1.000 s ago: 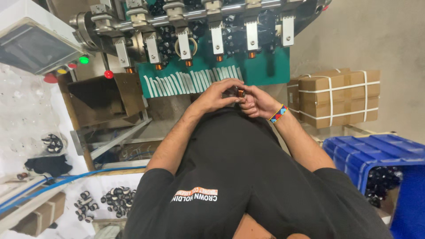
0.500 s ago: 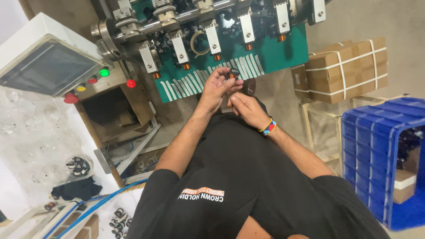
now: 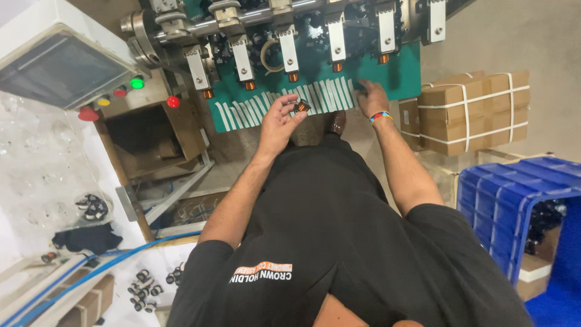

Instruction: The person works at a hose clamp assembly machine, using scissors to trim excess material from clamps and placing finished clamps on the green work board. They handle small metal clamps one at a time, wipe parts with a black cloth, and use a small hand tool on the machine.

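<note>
Your left hand (image 3: 279, 118) pinches a small dark coil part (image 3: 301, 106) between fingertips, raised just before the green tray (image 3: 399, 79). Your right hand (image 3: 370, 97), banded at the wrist, rests fingers-down on that tray beside the white strips (image 3: 327, 94); its grip cannot be told. Clamp heads (image 3: 289, 51) stand beyond.

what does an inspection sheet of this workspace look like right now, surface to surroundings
surface: green machine plate bearing a row of white slots
job's things: small dark and copper part pinched in the fingers of the left hand
clutter: small black ring parts and a dark cloth lying on clear plastic sheet
grippers: right hand reaching onto the plate's edge, holding nothing seen
cables: blue hoses at lower left
surroundings: strapped cardboard boxes, blue plastic crate, grey control panel with coloured buttons
</note>
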Demonstrator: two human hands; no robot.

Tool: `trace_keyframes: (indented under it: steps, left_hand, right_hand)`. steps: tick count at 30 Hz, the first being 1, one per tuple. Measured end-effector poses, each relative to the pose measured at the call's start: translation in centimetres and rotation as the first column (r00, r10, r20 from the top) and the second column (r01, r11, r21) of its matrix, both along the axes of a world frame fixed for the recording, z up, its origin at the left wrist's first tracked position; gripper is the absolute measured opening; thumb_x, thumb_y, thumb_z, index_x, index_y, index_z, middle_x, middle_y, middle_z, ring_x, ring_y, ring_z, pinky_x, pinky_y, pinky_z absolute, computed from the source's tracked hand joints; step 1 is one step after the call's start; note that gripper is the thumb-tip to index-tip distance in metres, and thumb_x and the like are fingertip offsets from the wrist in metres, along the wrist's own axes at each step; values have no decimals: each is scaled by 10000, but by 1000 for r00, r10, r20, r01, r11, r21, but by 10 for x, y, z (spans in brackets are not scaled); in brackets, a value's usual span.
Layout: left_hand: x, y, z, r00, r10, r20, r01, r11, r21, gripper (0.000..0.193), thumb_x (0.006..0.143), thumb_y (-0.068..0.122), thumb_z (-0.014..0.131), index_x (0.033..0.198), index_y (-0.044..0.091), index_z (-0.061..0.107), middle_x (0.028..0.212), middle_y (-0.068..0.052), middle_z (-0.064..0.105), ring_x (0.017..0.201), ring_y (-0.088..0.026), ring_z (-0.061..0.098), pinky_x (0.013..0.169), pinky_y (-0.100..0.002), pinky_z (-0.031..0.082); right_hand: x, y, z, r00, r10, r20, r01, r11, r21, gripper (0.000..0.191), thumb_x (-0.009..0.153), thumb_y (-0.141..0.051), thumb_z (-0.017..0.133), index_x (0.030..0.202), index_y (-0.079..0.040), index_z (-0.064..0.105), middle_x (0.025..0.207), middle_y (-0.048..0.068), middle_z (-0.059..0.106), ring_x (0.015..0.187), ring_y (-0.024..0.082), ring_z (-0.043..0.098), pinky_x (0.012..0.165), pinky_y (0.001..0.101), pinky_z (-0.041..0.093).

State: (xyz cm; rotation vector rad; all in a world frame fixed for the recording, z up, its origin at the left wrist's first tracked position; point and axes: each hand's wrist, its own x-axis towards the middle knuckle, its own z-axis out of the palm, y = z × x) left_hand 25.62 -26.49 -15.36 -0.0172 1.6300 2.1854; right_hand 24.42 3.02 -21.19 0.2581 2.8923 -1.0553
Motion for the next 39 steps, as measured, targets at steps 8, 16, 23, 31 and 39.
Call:
trace_keyframes:
  steps: [8, 16, 23, 31, 39]
  left_hand:
    - [13, 45, 22, 989, 40, -145, -93, 923, -374, 556, 874, 73, 816, 1380, 2, 598, 1211, -97, 735, 609, 34, 386, 582, -147, 405]
    - [5, 92, 27, 962, 15, -272, -166, 825, -540, 574, 859, 149, 840, 1384, 53, 630, 961, -64, 785, 573, -4, 382, 558, -204, 418]
    - [-6, 108, 49, 921, -149, -359, -80, 831, -551, 716, 864, 94, 784, 1514, 132, 486, 1210, -80, 747, 561, -102, 467, 563, -260, 458]
    - [-8, 97, 71, 731, -219, -646, -151, 872, -466, 565, 934, 11, 745, 1454, 121, 553, 1382, -102, 662, 1065, -272, 683, 778, -282, 610]
    - [-18, 38, 50, 967, -54, -248, -39, 935, -353, 415, 883, 13, 826, 1278, 27, 698, 1124, -82, 747, 648, -66, 453, 574, -250, 416]
  right_hand:
    - [-50, 7, -8, 990, 139, 7, -139, 988, -61, 177, 849, -180, 785, 1023, -154, 764, 980, 147, 638, 876, 341, 674, 793, 453, 535]
    - [-5, 26, 67, 882, 432, -189, -471, 825, -312, 77, 942, -122, 673, 999, -72, 660, 1040, 134, 592, 1027, 341, 619, 871, 438, 519]
    - [-10, 22, 144, 839, 496, -223, -543, 744, -388, 198, 967, -129, 661, 1127, -48, 575, 1205, 138, 549, 1128, 317, 576, 919, 404, 496]
    - [-3, 11, 139, 872, 421, -248, -481, 829, -284, 302, 1013, -143, 652, 1260, 6, 563, 1168, 161, 587, 1067, 320, 603, 913, 429, 504]
    - [40, -35, 126, 944, 293, 152, -72, 631, -772, 157, 1052, -153, 625, 1010, -8, 666, 910, 12, 652, 837, 42, 580, 750, 243, 499]
